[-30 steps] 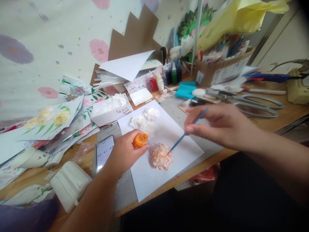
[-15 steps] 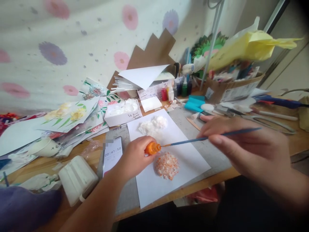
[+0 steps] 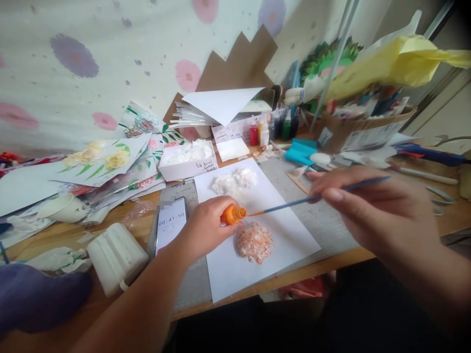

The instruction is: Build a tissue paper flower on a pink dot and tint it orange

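My left hand (image 3: pixel 206 223) is closed round a small orange paint bottle (image 3: pixel 232 214), tilted with its uncapped mouth toward the right. Between thumb and fingers, my right hand (image 3: pixel 371 211) holds a thin blue paintbrush (image 3: pixel 294 202). The brush's orange-stained tip is just outside the bottle mouth. Below the bottle, a round white ruffled piece (image 3: pixel 255 243) with orange-tinted edges lies on a white sheet of paper (image 3: pixel 228 279). Farther up the sheet sit white fluffy pieces (image 3: pixel 235 181) without colour.
A phone (image 3: pixel 171 223) showing a timer lies left of the paper. Behind stand a white box (image 3: pixel 188 166) of white material and several paint bottles (image 3: pixel 253 134). A white plastic container (image 3: pixel 117 259) is at left. Tools and a cardboard box (image 3: pixel 368 130) are at right.
The brush tip has drawn slightly away from the bottle mouth, to the right. My left hand keeps hold of the bottle. The whole view has shifted a little.
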`<state>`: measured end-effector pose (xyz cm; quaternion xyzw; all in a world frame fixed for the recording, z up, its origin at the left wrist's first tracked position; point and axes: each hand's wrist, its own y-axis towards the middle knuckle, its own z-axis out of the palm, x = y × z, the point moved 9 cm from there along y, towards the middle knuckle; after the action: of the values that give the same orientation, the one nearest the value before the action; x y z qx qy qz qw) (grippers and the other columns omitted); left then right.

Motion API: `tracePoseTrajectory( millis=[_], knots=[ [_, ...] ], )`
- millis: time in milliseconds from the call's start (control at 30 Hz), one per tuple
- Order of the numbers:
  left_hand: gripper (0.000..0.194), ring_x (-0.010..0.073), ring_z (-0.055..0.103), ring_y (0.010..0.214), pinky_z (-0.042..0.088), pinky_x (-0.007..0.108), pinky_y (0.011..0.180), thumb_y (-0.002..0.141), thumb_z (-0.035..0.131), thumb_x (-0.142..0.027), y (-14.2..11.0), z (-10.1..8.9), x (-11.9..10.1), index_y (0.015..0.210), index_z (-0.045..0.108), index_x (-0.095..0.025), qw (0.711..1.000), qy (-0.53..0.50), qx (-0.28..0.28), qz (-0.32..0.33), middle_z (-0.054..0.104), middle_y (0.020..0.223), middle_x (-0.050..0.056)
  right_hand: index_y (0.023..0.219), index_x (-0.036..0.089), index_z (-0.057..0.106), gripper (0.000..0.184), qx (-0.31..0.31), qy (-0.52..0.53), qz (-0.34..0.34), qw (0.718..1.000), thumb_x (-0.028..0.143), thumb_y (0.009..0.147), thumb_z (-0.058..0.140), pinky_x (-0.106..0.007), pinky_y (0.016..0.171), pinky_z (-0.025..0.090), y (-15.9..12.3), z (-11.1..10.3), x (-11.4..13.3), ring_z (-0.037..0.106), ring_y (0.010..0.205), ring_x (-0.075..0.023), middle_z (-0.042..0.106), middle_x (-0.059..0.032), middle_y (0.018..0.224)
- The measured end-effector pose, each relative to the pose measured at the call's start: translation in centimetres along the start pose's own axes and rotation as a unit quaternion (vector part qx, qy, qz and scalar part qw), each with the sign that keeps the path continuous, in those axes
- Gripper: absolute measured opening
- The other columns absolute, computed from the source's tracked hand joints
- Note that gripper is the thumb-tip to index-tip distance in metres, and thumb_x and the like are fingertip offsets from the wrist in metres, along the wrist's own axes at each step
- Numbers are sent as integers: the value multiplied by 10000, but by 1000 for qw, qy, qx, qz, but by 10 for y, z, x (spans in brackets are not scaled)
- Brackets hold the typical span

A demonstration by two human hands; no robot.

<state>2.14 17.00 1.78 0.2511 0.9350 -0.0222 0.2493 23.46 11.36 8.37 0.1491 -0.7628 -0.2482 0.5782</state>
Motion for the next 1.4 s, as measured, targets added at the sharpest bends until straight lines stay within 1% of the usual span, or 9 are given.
tracePoseTrajectory(
  millis=[133, 267, 367, 467, 633, 967, 1167, 1300, 1400],
  knots=[
    [120, 116, 499, 653, 357, 234, 587, 734, 616, -298, 0, -1, 4, 777, 544, -211, 1000, 3, -3, -18, 561, 722, -48, 777, 249, 685, 44, -18, 68, 42, 997, 214, 772, 658, -360, 784, 493, -1, -9, -16, 624, 853, -201, 661, -14, 742],
    [132, 119, 495, 646, 354, 236, 581, 733, 608, -314, 0, -1, 5, 761, 538, -206, 1000, 2, -1, -31, 555, 712, -43, 738, 241, 667, 20, 34, 5, 39, 999, 232, 753, 677, -302, 720, 477, 1, 0, -19, 622, 792, -173, 657, 3, 707],
    [152, 125, 495, 644, 353, 238, 578, 731, 608, -337, 0, -1, 6, 764, 542, -204, 999, 2, -1, -37, 560, 712, -38, 697, 221, 649, 63, 68, -61, 30, 995, 250, 739, 685, -262, 636, 468, 2, 8, -16, 619, 697, -152, 664, 5, 681],
    [151, 124, 493, 641, 350, 236, 575, 729, 608, -335, 0, 0, 7, 763, 545, -203, 999, 4, 0, -34, 565, 709, -37, 694, 211, 644, 84, 89, -90, 20, 992, 270, 746, 675, -258, 603, 473, 3, 13, -14, 622, 638, -149, 675, 0, 669],
    [168, 118, 486, 627, 346, 236, 572, 725, 623, -352, -1, -1, 7, 766, 547, -208, 999, 1, -3, -33, 558, 696, -47, 730, 252, 643, 49, 114, -107, -7, 988, 288, 754, 666, -272, 579, 481, 1, 22, -15, 640, 638, -160, 684, 26, 686],
    [147, 108, 471, 628, 335, 226, 563, 725, 626, -302, -1, -1, 6, 741, 515, -207, 1000, -7, -5, -30, 548, 692, -57, 731, 296, 633, 51, 71, -97, 2, 993, 324, 767, 656, -330, 612, 481, -1, 16, -13, 651, 706, -203, 669, 23, 707],
    [148, 107, 484, 641, 347, 229, 581, 722, 632, -313, -1, -1, 6, 765, 535, -209, 1000, -2, -4, -29, 556, 707, -58, 729, 272, 632, 52, 107, -112, -12, 988, 296, 768, 656, -296, 564, 478, -1, 23, -12, 644, 634, -173, 679, 29, 684],
    [158, 103, 477, 627, 342, 225, 569, 715, 637, -315, -1, 0, 8, 746, 527, -206, 999, 1, -6, -34, 553, 692, -61, 730, 252, 636, 63, 85, -115, -9, 990, 292, 779, 642, -282, 588, 482, 0, 21, -12, 648, 668, -170, 681, 22, 700],
    [158, 103, 478, 631, 343, 224, 572, 709, 642, -310, 0, 0, 7, 749, 530, -208, 999, 1, -6, -33, 554, 692, -63, 727, 247, 637, 73, 95, -118, -12, 988, 296, 781, 639, -271, 584, 481, -1, 24, -12, 645, 653, -160, 681, 27, 695]
  ],
)
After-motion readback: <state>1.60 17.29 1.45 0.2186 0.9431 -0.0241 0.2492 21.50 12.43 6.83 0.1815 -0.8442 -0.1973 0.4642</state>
